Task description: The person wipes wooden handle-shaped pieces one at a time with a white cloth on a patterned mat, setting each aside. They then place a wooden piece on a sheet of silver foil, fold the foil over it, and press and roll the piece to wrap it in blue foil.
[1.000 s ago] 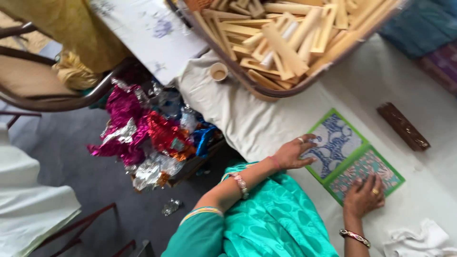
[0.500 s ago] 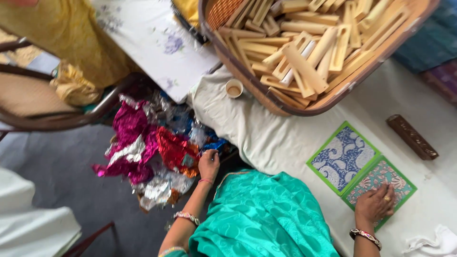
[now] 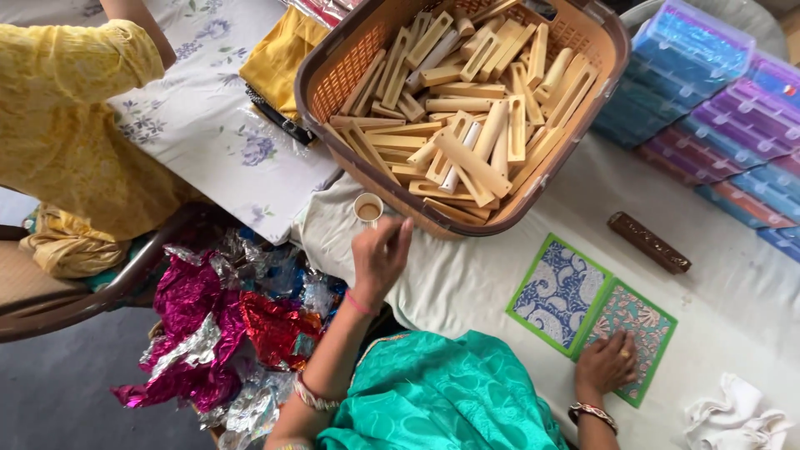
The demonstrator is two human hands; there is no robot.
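Reaching upward, the left hand (image 3: 379, 258) is seen with fingers loosely curled, nothing gripped; a small cup (image 3: 367, 208) stands just beyond its fingertips, beside the basket (image 3: 333, 79) of wooden pieces. The right hand (image 3: 608, 362) is pressed flat on a patterned card (image 3: 629, 337) on the surface (image 3: 467, 283), its grip empty.

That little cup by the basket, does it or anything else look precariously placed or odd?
The small cup holds a brown drink and stands upright near the cloth's edge, close beside the basket of wooden pieces, with the left hand raised just below it. Nothing is spilled. Crumpled foil wrappers lie heaped below the table.
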